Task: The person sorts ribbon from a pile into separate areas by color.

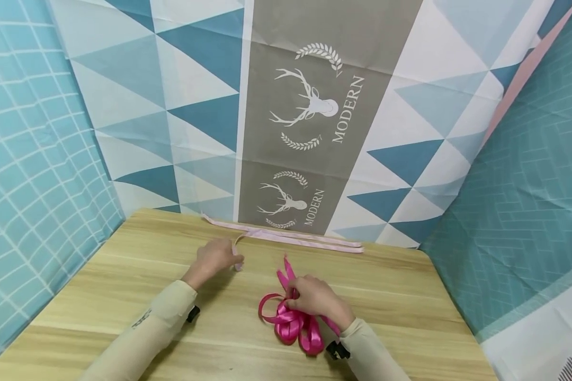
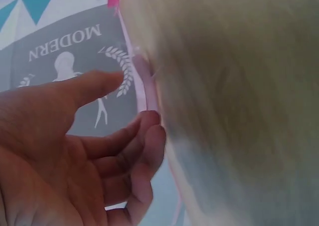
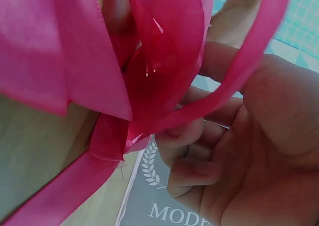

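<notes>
Left hand (image 1: 214,260): fingers loose, thumb apart, at pale pink ribbon (image 1: 305,242), far tabletop (image 1: 219,328). Right hand (image 1: 316,299): fingers pinching magenta ribbon bundle (image 1: 288,328), nearer, right. Gray panel (image 1: 267,151) reads "MODERN" twice; left sleeve (image 1: 159,330) lettering illegible.

A glossy hot-pink ribbon (image 1: 288,329) is lying bunched in loose loops on the tabletop (image 1: 238,344), two narrow tails pointing toward the far edge, while the right hand (image 1: 316,296) is gripping it. A pale pink ribbon (image 1: 305,242) is stretching in two thin, nearly parallel strips along that edge, one end curling down beside the left hand's (image 1: 215,259) fingertips.
</notes>
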Available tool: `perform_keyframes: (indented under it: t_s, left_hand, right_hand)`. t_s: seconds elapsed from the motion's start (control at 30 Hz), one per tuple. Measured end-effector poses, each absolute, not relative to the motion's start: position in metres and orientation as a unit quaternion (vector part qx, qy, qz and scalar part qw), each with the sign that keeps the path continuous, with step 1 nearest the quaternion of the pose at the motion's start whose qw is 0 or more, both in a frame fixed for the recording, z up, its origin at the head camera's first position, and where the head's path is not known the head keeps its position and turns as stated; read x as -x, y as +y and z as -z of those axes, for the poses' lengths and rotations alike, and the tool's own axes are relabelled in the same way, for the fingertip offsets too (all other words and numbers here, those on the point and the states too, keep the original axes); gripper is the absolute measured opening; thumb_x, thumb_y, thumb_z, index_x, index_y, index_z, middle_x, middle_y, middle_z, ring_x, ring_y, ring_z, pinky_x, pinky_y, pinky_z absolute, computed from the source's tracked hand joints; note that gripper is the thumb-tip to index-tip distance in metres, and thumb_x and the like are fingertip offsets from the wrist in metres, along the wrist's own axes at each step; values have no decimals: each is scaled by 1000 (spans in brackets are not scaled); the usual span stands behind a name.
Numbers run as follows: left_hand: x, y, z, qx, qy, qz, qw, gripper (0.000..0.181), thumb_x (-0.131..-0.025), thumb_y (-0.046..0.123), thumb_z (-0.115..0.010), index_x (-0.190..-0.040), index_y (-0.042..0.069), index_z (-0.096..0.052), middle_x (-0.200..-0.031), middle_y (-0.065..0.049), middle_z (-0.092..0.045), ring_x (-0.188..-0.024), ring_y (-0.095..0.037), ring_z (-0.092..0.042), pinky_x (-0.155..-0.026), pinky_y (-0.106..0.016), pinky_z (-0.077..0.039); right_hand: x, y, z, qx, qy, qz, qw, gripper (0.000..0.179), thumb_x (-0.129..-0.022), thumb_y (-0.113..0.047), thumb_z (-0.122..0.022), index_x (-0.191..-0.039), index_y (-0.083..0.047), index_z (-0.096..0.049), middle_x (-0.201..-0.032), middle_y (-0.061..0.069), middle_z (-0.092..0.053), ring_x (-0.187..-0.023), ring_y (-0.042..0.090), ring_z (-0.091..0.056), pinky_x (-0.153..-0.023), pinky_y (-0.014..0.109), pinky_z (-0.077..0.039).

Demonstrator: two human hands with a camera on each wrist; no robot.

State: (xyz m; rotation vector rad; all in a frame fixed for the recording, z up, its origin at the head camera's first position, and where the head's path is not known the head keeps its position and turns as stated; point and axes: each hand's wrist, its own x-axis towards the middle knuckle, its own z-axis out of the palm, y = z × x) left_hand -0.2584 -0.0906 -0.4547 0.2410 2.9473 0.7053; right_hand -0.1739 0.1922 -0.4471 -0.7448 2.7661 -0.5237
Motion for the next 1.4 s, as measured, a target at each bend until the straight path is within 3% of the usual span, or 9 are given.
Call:
perform_keyframes:
  t_s: [0.17, 0.37, 0.57, 0.83, 0.97, 1.03, 1.13, 1.27, 1.4]
  left_hand:
    - [259, -94, 460, -77, 969, -225, 64, 26, -78, 20, -79, -60, 15, -61, -58, 0, -49, -55, -17, -43, -51, -37, -36]
    - [268, -109, 451, -120, 961, -238, 70, 30, -78, 1, -56, -54, 18, -48, -51, 6, -38, -49, -11, -29, -47, -29, -25]
    - [296, -132, 430, -143, 956, -246, 74, 35, -78, -3, -49, -54, 19, -37, -51, 7, -26, -49, -8, -19, -47, -26, -19]
    - [323, -161, 426, -102, 965, -229, 72, 32, -83, 2, -52, -58, 18, -38, -55, 4, -29, -51, -13, -25, -54, -33, -30]
    - [312, -159, 428, -78, 974, -212, 17, 20, -88, 12, -59, -69, 11, -53, -67, -5, -50, -62, -26, -46, -71, -54, -39]
    - [302, -152, 426, -69, 978, -199, -12, 13, -92, 15, -61, -85, 5, -63, -83, -14, -60, -78, -38, -54, -79, -64, -38]
    - [282, -134, 417, -74, 977, -190, -60, 25, -95, 18, -63, -111, -1, -65, -107, -23, -62, -98, -48, -53, -86, -70, -34]
    - [251, -101, 402, -128, 965, -213, -88, 33, -96, 24, -67, -119, 1, -66, -113, -20, -66, -100, -41, -61, -86, -63, -42]
    - [220, -68, 393, -230, 926, -298, -23, 34, -97, 35, -69, -113, 5, -70, -100, -7, -70, -88, -23, -66, -77, -45, -53]
  right_hand:
    - [174, 193, 446, 262, 943, 173, 107, 11, -91, -20, -78, -83, -20, -70, -69, -11, -54, -63, 7, -47, -55, 26, -42]
    - [171, 194, 446, 262, 940, 186, 114, 11, -91, -18, -77, -83, -19, -70, -68, -11, -54, -61, 6, -48, -54, 25, -42]
    - [168, 195, 445, 258, 940, 192, 113, 13, -93, -15, -76, -81, -19, -70, -67, -11, -54, -59, 5, -47, -52, 24, -41]
    - [171, 199, 439, 257, 942, 192, 100, 10, -93, -15, -76, -84, -19, -73, -72, -13, -56, -64, 6, -50, -59, 26, -45]
    - [170, 198, 438, 251, 944, 195, 87, 8, -93, -18, -75, -85, -19, -75, -73, -13, -56, -67, 7, -51, -61, 27, -45]
    - [170, 198, 436, 245, 944, 203, 83, 8, -93, -19, -75, -85, -19, -75, -72, -12, -56, -67, 8, -51, -60, 27, -45]
    - [170, 199, 432, 239, 941, 224, 82, 10, -94, -19, -75, -84, -19, -74, -71, -11, -57, -65, 8, -51, -58, 27, -45]
    - [170, 200, 424, 244, 934, 251, 70, 9, -94, -16, -74, -85, -17, -72, -71, -12, -58, -64, 7, -53, -58, 26, -47]
    - [167, 199, 412, 250, 925, 281, 53, 7, -95, -15, -71, -89, -14, -74, -73, -13, -61, -66, 8, -56, -60, 27, -49]
